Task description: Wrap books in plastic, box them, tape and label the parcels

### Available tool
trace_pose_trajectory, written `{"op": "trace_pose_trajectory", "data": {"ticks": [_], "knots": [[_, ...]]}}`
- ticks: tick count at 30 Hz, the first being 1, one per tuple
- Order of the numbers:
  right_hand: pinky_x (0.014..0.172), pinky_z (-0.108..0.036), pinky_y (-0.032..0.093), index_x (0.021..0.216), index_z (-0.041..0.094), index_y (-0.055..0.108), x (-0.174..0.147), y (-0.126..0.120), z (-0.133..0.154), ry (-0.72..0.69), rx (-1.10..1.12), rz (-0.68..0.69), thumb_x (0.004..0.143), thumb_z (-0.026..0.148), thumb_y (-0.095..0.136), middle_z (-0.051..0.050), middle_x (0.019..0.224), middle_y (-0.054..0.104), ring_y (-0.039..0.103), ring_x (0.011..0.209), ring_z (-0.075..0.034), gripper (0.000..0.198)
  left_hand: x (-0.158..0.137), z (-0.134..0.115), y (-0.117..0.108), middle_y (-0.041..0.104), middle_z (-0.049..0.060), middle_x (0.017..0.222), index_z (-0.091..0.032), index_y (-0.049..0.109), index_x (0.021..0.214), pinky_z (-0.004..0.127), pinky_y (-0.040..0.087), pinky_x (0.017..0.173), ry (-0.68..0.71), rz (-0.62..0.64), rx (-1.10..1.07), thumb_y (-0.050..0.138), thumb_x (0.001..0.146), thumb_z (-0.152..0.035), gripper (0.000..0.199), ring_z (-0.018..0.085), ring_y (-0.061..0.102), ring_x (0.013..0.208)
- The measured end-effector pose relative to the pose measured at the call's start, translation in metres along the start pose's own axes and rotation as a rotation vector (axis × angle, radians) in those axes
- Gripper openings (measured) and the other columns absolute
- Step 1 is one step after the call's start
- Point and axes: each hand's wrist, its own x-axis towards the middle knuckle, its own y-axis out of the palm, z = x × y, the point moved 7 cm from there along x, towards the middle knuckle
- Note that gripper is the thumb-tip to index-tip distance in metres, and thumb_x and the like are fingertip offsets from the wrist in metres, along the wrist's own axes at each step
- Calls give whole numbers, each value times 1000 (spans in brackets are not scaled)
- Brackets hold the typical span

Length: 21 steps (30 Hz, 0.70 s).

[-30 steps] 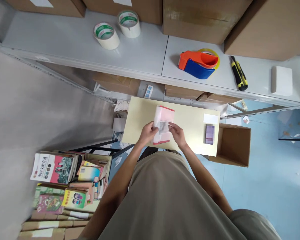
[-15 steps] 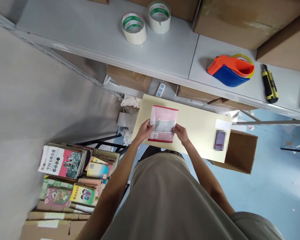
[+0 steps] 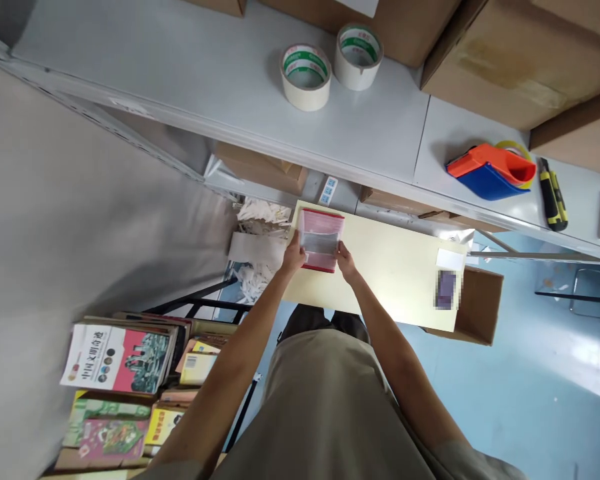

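Note:
A thin pink book (image 3: 322, 257) with red top and bottom edges is held over the pale yellow tabletop (image 3: 380, 267). A greyish, see-through band crosses its middle. My left hand (image 3: 293, 254) grips the book's left edge, thumb on the front. At the right edge, my right hand (image 3: 345, 259) pinches it with thumb and fingers. The fingers behind the book are hidden. A purple, pixelated item (image 3: 445, 290) and a white paper slip (image 3: 450, 259) lie at the table's right end.
On the grey shelf (image 3: 180, 87) stand tape rolls (image 3: 306, 90), an orange-and-blue tape dispenser (image 3: 490, 175), a utility knife (image 3: 553, 197) and cardboard boxes (image 3: 510, 67). Stacked books (image 3: 120, 360) sit at lower left. An open carton (image 3: 485, 307) is beyond the table's right end; scrap paper (image 3: 255, 280) is left.
Both hands have shifted the book slightly toward the shelf and the table's left end, still gripping both edges. My view has moved, so the shelf items appear lower and farther right.

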Motion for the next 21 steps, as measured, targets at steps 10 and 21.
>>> {"op": "trace_pose_trajectory", "data": {"ticks": [10,21], "knots": [[142,-51,23,173,29,46,-48,-22,12,62,-32,49,84,74,80,-6,185,34,28,173,-30,106,-92,14,-17,41,17,180,-9,35,176,45,29,140,154,-131,-325,57,101,-32,81,30,39,169],[140,-50,30,172,34,49,-193,28,23,-175,-101,454,96,73,72,-4,182,38,33,172,-29,88,-320,29,-5,39,17,181,-20,39,174,51,41,134,132,-320,-621,60,106,-46,76,35,38,169]]}}
